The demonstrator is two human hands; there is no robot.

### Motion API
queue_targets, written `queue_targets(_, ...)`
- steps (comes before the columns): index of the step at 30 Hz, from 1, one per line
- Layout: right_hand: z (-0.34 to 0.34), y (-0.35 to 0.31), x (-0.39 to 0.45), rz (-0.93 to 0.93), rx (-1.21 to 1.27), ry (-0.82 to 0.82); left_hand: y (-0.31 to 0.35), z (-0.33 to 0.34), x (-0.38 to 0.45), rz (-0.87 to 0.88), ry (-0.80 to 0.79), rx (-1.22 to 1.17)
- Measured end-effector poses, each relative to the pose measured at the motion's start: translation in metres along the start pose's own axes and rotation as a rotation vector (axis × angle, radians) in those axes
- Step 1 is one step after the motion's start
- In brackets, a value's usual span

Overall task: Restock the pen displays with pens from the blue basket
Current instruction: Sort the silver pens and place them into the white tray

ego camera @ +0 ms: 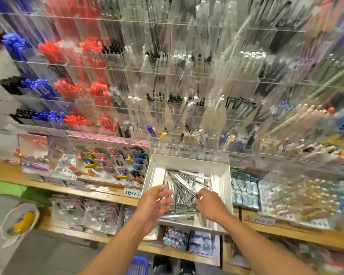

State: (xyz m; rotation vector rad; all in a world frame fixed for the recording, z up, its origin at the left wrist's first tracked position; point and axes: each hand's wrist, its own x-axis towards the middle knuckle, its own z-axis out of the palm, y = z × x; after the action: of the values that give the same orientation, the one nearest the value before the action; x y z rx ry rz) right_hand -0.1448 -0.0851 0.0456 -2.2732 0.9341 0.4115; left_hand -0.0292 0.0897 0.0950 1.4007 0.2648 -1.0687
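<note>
A white box [189, 160] of clear and silver pens [182, 188] sits on the wooden shelf under the acrylic pen display [167, 86]. My left hand [154, 202] reaches into the box's left side with fingers spread and straight over the pens. At the right side of the box, my right hand [209, 203] has its fingers curled around a few pens. The blue basket [137, 265] shows at the bottom edge, on the floor between my arms. The picture is blurred by motion.
Clear tiers hold blue, red, black and clear pens. Novelty pens [111, 165] stand at the left of the box, eraser packs [244, 192] at the right. Packaged goods [83, 214] fill the lower shelf. A white pouch with a yellow shape [20, 221] hangs at the lower left.
</note>
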Motion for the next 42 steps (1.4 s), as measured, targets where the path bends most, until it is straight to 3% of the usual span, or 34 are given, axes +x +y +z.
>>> queue_targets(3, -0.020, -0.011, -0.013, -0.023, 0.098, 0.155, 0.005, 0.000, 0.010, -0.048, -0.044, 0.038)
queue_targets(5, -0.032, -0.023, -0.023, -0.026, 0.312, 0.229, 0.007, 0.001, 0.015, -0.092, -0.063, 0.045)
queue_targets(8, -0.037, -0.047, -0.037, -0.009, 0.663, 0.168, 0.006, 0.005, 0.018, -0.162, -0.107, 0.128)
queue_targets(10, -0.030, -0.061, -0.046, -0.019, 0.737, 0.063, 0.005, 0.008, 0.019, -0.206, -0.176, 0.113)
queue_targets(12, -0.014, -0.071, -0.053, -0.060, 0.671, -0.071, 0.008, 0.008, 0.022, -0.220, -0.236, -0.008)
queue_targets(16, 0.012, -0.070, -0.053, -0.120, 0.585, -0.342, 0.021, 0.003, 0.029, -0.134, -0.140, -0.104)
queue_targets(19, 0.020, -0.064, -0.030, 0.053, 0.624, -0.211, 0.026, -0.005, 0.028, -0.073, -0.095, -0.028)
queue_targets(22, 0.032, -0.059, 0.002, 0.182, 0.350, -0.024, 0.024, -0.011, 0.026, -0.069, -0.045, 0.023)
queue_targets(25, 0.050, -0.065, 0.019, 0.214, 0.095, -0.069, 0.021, -0.013, 0.024, -0.093, -0.016, 0.032)
queue_targets(30, 0.063, -0.069, 0.027, 0.248, -0.017, -0.028, 0.018, -0.015, 0.022, -0.100, 0.014, -0.018)
queue_targets(35, 0.044, -0.063, 0.019, 0.185, 0.044, -0.191, 0.015, -0.018, 0.023, -0.096, 0.050, -0.042)
queue_targets(42, 0.010, -0.060, -0.035, 0.078, 0.535, -0.298, 0.012, -0.011, 0.025, -0.117, 0.051, -0.064)
